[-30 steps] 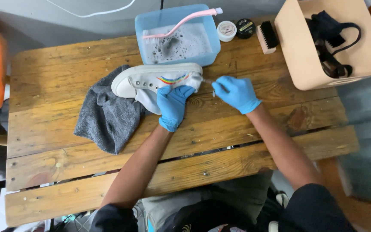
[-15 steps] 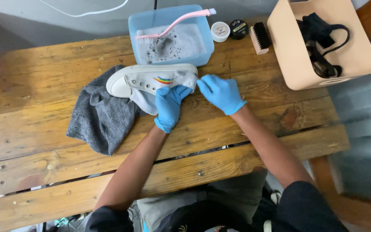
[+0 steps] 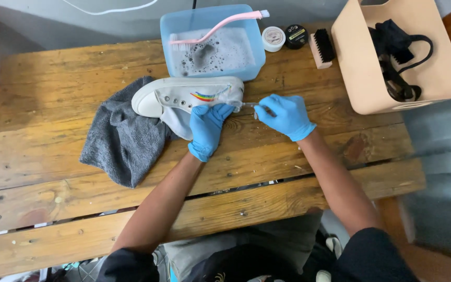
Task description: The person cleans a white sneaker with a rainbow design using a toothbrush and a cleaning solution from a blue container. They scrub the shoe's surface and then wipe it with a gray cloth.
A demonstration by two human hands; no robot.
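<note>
Grip status: the left hand [image 3: 207,130], in a blue glove, is clamped on the heel end of a white sneaker [image 3: 184,99] just above frame centre. The right hand [image 3: 284,116], also gloved, has its fingers closed on a thin tool [image 3: 250,105]; the tool's tip meets the sneaker's heel. The sneaker lies on its side, toe toward the left, partly on a grey cloth [image 3: 123,138] on the wooden tabletop [image 3: 53,203]. Directly above it sits a blue tub [image 3: 257,49] of soapy water with a pink brush [image 3: 215,26] across it. A tan box [image 3: 361,68] occupies the upper right.
</note>
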